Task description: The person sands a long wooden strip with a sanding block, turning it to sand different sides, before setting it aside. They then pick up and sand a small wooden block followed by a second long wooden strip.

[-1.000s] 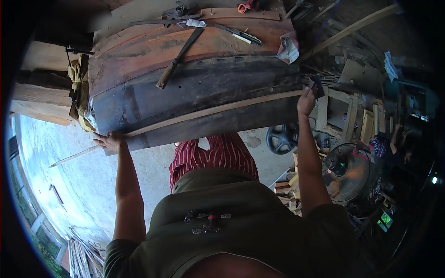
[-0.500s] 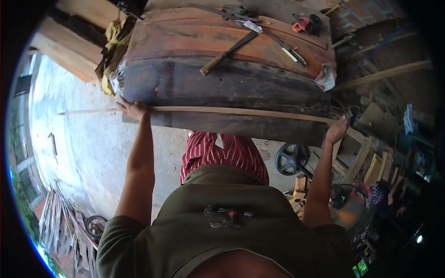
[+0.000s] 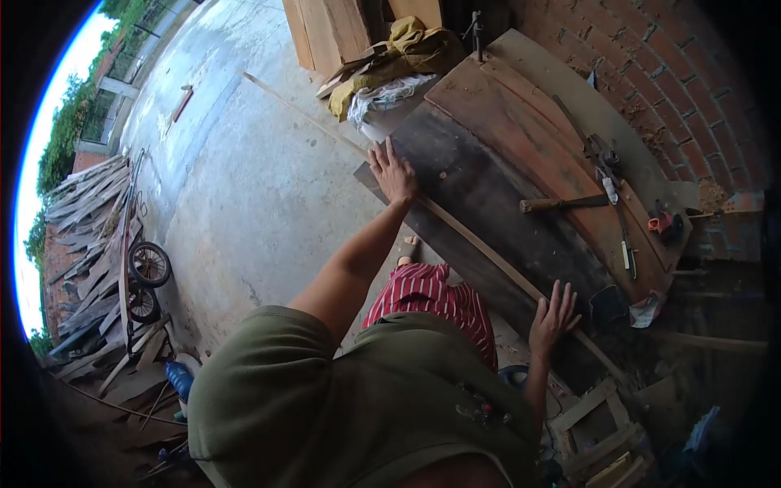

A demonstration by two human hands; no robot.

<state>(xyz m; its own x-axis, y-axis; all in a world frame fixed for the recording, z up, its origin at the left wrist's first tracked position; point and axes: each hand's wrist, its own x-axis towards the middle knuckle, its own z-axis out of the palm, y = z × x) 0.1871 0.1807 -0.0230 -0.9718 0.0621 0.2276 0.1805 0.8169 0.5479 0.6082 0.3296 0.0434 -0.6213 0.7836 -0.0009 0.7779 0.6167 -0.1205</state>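
Note:
A long thin wooden strip (image 3: pixel 480 244) lies across the dark bench top (image 3: pixel 496 191), its far end reaching past the bench edge over the concrete floor. My left hand (image 3: pixel 393 172) rests over the strip near the bench's left edge, fingers spread. Farther along, my right hand (image 3: pixel 555 319) lies flat on the strip with its fingers apart. Just beyond those fingers is a dark, thin, sandpaper-like sheet (image 3: pixel 608 305) on the bench. Neither hand is closed round anything.
On the bench lie a wooden-handled flat tool (image 3: pixel 561 203), a metal tool (image 3: pixel 602 159), a red-and-black object (image 3: pixel 663 224) and crumpled paper (image 3: pixel 647 309). A brick wall (image 3: pixel 667 98) stands behind. Yellow sacking (image 3: pixel 415 49), scrap wood (image 3: pixel 89 236) and wheels (image 3: pixel 149 264) are around.
The view has swung to the left. My right hand has let go of the dark sheet, which now lies on the bench, and its fingers have spread over the strip.

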